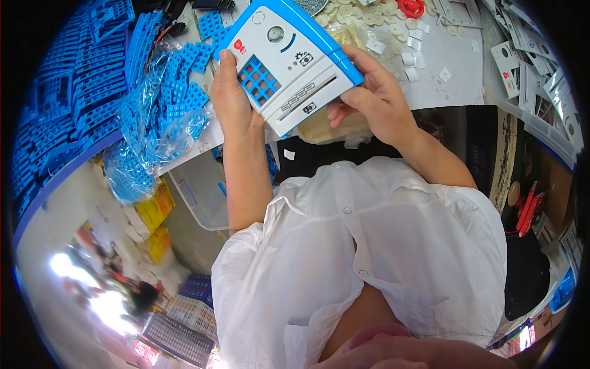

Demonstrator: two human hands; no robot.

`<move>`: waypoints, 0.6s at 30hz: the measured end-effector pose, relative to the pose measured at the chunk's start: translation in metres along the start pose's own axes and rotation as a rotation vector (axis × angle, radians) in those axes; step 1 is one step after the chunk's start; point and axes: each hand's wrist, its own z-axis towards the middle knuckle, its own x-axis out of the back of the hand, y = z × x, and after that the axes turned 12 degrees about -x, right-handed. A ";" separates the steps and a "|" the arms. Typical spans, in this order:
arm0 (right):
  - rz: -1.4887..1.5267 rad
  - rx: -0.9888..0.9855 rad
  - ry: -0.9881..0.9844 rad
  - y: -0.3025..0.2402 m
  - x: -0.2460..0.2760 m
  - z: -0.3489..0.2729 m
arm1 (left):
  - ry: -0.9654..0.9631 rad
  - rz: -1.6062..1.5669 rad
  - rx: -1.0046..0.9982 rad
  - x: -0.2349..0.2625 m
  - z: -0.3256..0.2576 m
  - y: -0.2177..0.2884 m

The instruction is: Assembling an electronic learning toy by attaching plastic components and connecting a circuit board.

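A toy cash-machine money box point(286, 52), with a white front panel and a blue casing, is held up tilted over the table's near edge. Its front has a round dial, a slot and a square of openings with blue bars. My left hand point(233, 101) is closed on the panel's left side, thumb along the edge. My right hand point(380, 98) grips the lower right corner of the blue casing, its fingers partly hidden. Under the box is a pale yellowish plastic-wrapped bundle point(319, 130). Left of my left hand lie blue keypad pieces point(178, 92), some in a clear bag point(144, 132).
Stacked blue panels point(67, 67) fill a bin at left. Cream discs point(356, 13), a red ring point(412, 7) and small white pieces point(415, 58) lie on the white tabletop point(442, 86). A clear bin point(522, 101) of white panels point(507, 67) stands at right.
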 end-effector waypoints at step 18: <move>-0.832 0.661 0.217 -0.001 -0.034 0.004 | -0.351 0.267 -0.247 -0.004 -0.067 0.024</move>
